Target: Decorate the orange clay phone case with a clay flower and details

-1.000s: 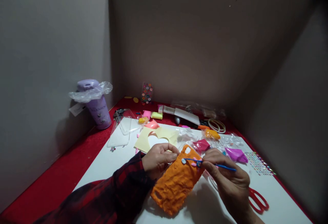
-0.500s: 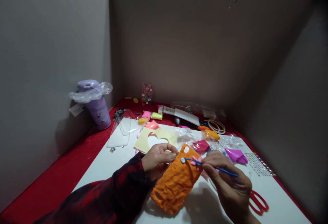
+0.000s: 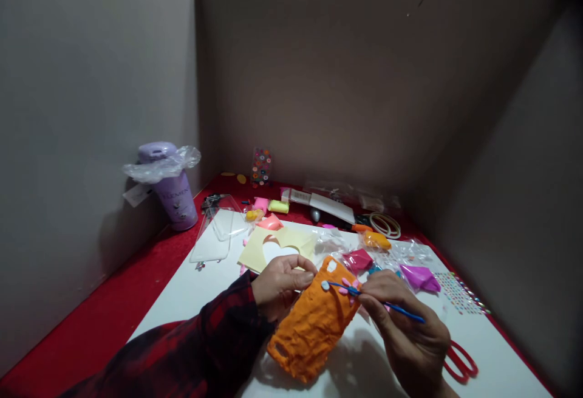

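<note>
An orange clay-covered phone case [image 3: 314,325] is tilted above the white board, its upper left edge pinched by my left hand [image 3: 283,285]. My right hand [image 3: 405,319] grips a thin blue tool [image 3: 405,311] whose tip touches a small pale blue clay dot [image 3: 325,285] on the case. Pink clay petals [image 3: 345,288] lie on the case at its upper right, under the tool. Near the top end is a whitish opening [image 3: 331,266] in the orange clay.
Behind the hands are yellow paper with a heart cutout [image 3: 255,249], clear cases [image 3: 212,243] and wrapped clay packs [image 3: 357,259]. Red-handled scissors [image 3: 461,363] and a gem sheet [image 3: 460,293] lie right. A purple cup [image 3: 177,200] stands left on red cloth [image 3: 98,313].
My right hand has shifted very slightly right and down with the blue tool. The tip is still at the pale blue dot. My left hand and the case have hardly moved.
</note>
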`<state>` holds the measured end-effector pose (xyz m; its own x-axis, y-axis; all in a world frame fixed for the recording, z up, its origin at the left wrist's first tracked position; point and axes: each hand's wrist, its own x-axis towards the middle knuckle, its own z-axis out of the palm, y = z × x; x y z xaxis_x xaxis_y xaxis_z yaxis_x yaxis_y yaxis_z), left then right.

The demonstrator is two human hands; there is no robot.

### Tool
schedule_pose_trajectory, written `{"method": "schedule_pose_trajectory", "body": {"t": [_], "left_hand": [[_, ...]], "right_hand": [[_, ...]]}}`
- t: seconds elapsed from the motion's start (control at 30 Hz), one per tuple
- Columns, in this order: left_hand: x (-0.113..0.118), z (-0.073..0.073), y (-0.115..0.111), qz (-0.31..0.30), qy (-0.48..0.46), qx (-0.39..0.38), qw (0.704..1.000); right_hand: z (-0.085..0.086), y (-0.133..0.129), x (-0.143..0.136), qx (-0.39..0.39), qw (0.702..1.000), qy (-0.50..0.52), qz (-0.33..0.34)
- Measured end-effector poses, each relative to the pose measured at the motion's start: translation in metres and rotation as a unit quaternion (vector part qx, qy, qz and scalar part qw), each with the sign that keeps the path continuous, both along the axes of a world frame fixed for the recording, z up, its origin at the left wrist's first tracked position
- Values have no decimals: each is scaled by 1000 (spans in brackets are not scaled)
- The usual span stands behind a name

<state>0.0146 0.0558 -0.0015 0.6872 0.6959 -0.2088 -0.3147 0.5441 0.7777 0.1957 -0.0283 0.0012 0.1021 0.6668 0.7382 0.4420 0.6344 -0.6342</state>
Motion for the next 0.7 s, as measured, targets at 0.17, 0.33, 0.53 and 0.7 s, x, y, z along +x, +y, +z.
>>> {"method": "schedule_pose_trajectory", "body": {"t": [0.17, 0.33, 0.53, 0.7], "left_hand": [[1, 3, -2, 2, 1, -2, 1000], [1, -4, 0, -4, 6, -3, 1000], [1, -8, 2, -18, 24, 15, 999], [-1, -2, 0, -35, 36, 19, 999]], "right_hand": [[2, 3, 0, 3, 999, 41, -14], [1, 3, 2, -25, 999, 39, 11], [1, 4, 7, -47, 997, 45, 42], [1, 6, 8, -47, 997, 63, 29]]}}
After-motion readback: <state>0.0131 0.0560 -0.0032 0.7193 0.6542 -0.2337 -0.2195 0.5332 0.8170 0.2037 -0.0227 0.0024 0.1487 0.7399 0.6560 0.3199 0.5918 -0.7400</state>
